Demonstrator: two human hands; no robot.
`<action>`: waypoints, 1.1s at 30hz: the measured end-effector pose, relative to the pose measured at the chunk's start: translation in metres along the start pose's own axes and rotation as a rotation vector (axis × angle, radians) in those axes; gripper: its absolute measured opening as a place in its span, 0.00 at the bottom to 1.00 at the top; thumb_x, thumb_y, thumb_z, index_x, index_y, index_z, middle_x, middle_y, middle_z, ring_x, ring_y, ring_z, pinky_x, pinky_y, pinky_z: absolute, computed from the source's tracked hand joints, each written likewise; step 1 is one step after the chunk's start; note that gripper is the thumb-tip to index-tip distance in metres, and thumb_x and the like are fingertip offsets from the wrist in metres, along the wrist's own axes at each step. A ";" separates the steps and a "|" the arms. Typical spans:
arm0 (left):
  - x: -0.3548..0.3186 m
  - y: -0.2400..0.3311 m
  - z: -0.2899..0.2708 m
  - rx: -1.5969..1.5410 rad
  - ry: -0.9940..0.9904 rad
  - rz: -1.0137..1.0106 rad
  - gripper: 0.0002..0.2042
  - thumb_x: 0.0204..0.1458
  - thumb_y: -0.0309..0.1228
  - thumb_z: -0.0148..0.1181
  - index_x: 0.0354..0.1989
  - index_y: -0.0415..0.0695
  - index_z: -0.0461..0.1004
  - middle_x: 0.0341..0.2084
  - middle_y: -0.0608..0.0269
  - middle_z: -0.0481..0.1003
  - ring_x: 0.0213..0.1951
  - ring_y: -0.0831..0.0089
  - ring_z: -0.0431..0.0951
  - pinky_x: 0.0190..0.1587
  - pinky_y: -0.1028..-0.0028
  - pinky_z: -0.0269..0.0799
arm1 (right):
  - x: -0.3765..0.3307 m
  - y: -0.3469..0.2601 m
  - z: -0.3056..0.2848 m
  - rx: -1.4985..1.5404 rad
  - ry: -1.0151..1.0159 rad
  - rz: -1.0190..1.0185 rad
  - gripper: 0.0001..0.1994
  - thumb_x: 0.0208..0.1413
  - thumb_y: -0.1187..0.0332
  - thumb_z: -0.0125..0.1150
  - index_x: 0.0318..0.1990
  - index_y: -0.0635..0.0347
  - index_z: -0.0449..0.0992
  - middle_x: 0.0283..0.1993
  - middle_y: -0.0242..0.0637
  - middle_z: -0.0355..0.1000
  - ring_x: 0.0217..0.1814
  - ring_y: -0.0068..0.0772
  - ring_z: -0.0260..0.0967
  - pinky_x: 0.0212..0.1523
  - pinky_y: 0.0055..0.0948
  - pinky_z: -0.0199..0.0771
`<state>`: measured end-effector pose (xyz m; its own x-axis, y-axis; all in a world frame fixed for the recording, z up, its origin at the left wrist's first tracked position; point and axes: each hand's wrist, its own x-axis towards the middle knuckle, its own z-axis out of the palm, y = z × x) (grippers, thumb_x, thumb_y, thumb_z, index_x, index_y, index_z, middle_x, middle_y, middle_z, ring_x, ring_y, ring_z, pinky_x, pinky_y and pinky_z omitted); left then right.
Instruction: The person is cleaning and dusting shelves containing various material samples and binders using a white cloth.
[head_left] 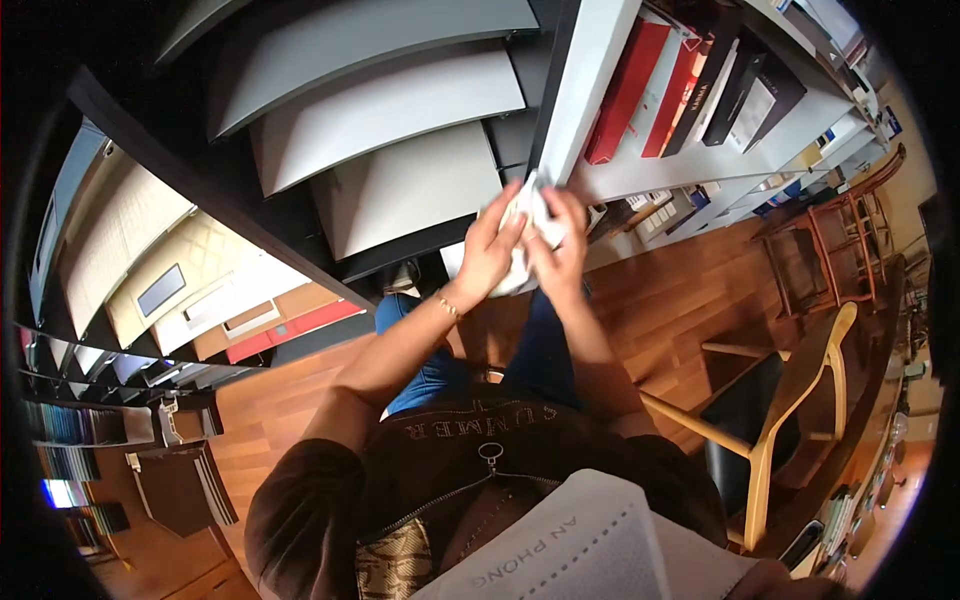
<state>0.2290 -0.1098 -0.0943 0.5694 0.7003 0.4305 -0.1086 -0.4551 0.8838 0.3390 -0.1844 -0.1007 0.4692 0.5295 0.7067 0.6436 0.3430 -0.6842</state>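
Both hands are together in front of me with a crumpled white cloth [522,262] between them. My left hand [490,248], with a bracelet at its wrist, grips the cloth from the left side, its fingers curled. My right hand [560,240] closes on the cloth from the right, slightly blurred. Part of the cloth sticks up above the fingers and part hangs below the palms. Just beyond the hands is a dark display rack with slanted pale panels [415,180], and the upright edge of a white bookshelf [590,75].
Books in red, black and white [690,85] lean on the white shelf. A wooden chair with a dark seat [760,430] stands close on the right, a reddish-brown chair [820,240] farther off. Sample boards [190,290] fill the rack at left, above wooden floor [670,290].
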 end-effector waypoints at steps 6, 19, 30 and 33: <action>0.124 0.093 -0.001 0.405 0.315 0.556 0.17 0.53 0.33 0.58 0.51 0.46 0.69 0.36 0.51 0.73 0.34 0.52 0.75 0.34 0.62 0.71 | 0.097 -0.032 -0.026 0.253 0.189 0.012 0.27 0.56 0.62 0.58 0.62 0.62 0.61 0.55 0.44 0.63 0.54 0.35 0.60 0.53 0.32 0.60; 0.031 -0.078 0.035 0.854 0.142 0.427 0.22 0.52 0.34 0.59 0.58 0.52 0.67 0.32 0.54 0.71 0.31 0.56 0.74 0.31 0.62 0.70 | 0.188 -0.038 0.002 0.135 0.123 -0.004 0.21 0.55 0.55 0.62 0.44 0.68 0.73 0.37 0.48 0.76 0.40 0.39 0.75 0.43 0.32 0.71; 0.065 -0.011 0.024 0.841 0.187 0.435 0.23 0.48 0.27 0.57 0.57 0.47 0.69 0.31 0.52 0.70 0.32 0.54 0.73 0.33 0.61 0.69 | 0.180 -0.031 -0.002 0.198 0.029 0.042 0.31 0.56 0.44 0.56 0.51 0.67 0.70 0.43 0.46 0.75 0.46 0.40 0.72 0.48 0.33 0.69; 0.087 0.038 0.013 0.873 0.261 0.489 0.22 0.47 0.27 0.57 0.54 0.50 0.71 0.29 0.56 0.70 0.30 0.58 0.72 0.33 0.63 0.69 | 0.178 -0.027 -0.006 0.248 0.031 0.002 0.33 0.57 0.40 0.52 0.52 0.66 0.69 0.44 0.46 0.75 0.47 0.41 0.72 0.48 0.34 0.69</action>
<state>0.2850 -0.0734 -0.0252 0.4166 0.3814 0.8252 0.4078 -0.8897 0.2053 0.4086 -0.1039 0.0452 0.4908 0.5080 0.7078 0.4761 0.5240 -0.7062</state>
